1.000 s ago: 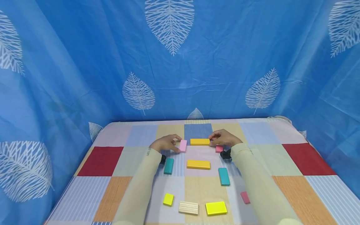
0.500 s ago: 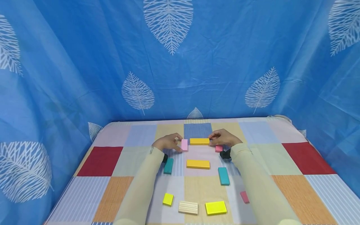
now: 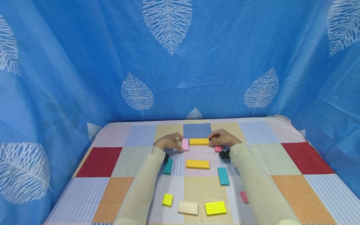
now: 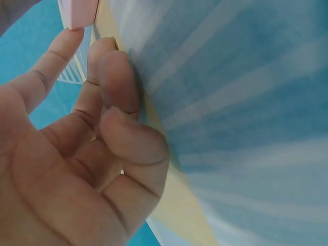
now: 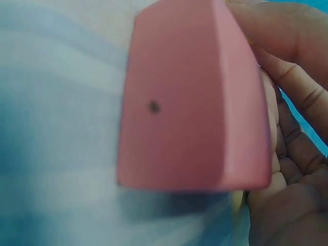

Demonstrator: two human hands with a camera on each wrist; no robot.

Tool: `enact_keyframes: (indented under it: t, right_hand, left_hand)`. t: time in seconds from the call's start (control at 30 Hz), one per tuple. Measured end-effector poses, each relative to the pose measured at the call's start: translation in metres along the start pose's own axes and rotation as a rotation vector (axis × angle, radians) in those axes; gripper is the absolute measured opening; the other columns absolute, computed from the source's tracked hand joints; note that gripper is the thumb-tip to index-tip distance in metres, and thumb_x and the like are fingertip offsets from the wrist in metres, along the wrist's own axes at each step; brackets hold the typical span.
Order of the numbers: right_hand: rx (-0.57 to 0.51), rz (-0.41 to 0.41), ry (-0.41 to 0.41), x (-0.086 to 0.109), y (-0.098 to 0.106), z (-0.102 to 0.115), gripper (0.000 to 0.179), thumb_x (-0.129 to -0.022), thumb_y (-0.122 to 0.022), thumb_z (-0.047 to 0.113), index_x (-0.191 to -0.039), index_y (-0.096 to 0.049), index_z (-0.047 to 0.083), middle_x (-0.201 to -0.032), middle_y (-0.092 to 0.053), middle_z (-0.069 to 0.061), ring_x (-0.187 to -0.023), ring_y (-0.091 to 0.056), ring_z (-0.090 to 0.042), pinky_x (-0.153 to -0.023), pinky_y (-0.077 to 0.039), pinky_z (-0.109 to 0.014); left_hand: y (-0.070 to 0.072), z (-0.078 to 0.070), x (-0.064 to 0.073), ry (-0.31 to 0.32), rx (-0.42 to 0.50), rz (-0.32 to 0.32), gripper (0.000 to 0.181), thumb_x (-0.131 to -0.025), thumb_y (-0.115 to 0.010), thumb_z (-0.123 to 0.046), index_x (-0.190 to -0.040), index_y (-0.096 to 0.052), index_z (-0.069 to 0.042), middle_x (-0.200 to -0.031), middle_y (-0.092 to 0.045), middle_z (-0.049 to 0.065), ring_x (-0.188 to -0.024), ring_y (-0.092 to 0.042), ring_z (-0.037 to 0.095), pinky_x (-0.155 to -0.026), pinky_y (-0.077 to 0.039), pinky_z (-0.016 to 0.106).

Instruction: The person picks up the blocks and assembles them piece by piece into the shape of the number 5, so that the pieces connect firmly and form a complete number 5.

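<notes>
Between thumb and index finger, my left hand (image 3: pixel 169 142) pinches a light pink block (image 3: pixel 185 145) lying upright to my view at the table's far side. In the left wrist view an index fingertip meets that pink block (image 4: pixel 83 13), and the other fingers curl beneath. Just right of it lies a long orange block (image 3: pixel 199 142), a thin gap apart. My right hand (image 3: pixel 224 138) grips the orange block's right end with thumb and index finger. A dark pink block (image 3: pixel 218 148) sits under the right palm, large in the right wrist view, partly hidden by the hand from the head.
A second orange block (image 3: pixel 197 164) lies nearer, flanked by teal blocks, one left (image 3: pixel 167 166) and one right (image 3: pixel 223 176). Closer still are a small yellow block (image 3: pixel 167 200), a ridged wooden block (image 3: pixel 187 208), a larger yellow block (image 3: pixel 215 208) and a pink block (image 3: pixel 244 197).
My left hand has slid the light pink block a little to the right and straightened it, narrowing the gap to the orange block. The right hand has stayed in place.
</notes>
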State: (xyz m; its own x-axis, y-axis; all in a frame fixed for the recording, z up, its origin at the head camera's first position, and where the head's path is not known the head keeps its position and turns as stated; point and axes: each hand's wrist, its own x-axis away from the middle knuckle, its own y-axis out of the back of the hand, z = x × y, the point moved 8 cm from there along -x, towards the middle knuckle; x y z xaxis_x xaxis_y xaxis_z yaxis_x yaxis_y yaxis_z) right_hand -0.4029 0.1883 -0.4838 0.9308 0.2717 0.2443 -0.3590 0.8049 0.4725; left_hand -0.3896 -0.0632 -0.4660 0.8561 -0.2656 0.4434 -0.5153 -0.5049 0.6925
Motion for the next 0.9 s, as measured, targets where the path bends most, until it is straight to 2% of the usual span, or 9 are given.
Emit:
enact_keyframes:
  t: [0.27, 0.67, 0.9]
  right_hand:
    - [0.017, -0.006, -0.015, 0.0008, -0.0003, 0.0014, 0.034, -0.091, -0.082, 0.000, -0.123, -0.072, -0.007, -0.101, -0.064, -0.007, -0.096, -0.054, -0.022, -0.084, -0.051, -0.028]
    - [0.015, -0.003, -0.017, -0.0032, 0.0004, -0.0011, 0.034, -0.090, -0.083, 0.000, -0.122, -0.072, -0.006, -0.101, -0.065, -0.007, -0.095, -0.054, -0.021, -0.083, -0.051, -0.027]
    - [0.025, 0.001, -0.005, -0.0017, 0.0005, -0.0003, 0.035, -0.091, -0.082, 0.000, -0.123, -0.071, -0.007, -0.100, -0.064, -0.007, -0.095, -0.053, -0.021, -0.084, -0.051, -0.027]
  left_hand:
    - [-0.0009, -0.0013, -0.0014, -0.025, -0.015, 0.009, 0.056, -0.092, -0.088, -0.024, -0.141, -0.060, -0.021, -0.143, -0.062, 0.016, -0.122, -0.056, 0.032, -0.111, -0.047, 0.051]
    - [-0.0022, -0.0039, -0.0011, -0.008, -0.025, 0.004, 0.055, -0.092, -0.088, -0.025, -0.139, -0.060, -0.021, -0.134, -0.063, 0.014, -0.116, -0.056, 0.031, -0.108, -0.049, 0.049]
    - [-0.0029, -0.0032, -0.0023, 0.011, -0.032, 0.007, 0.058, -0.092, -0.089, -0.028, -0.141, -0.060, -0.024, -0.137, -0.063, 0.015, -0.118, -0.056, 0.031, -0.111, -0.047, 0.052]
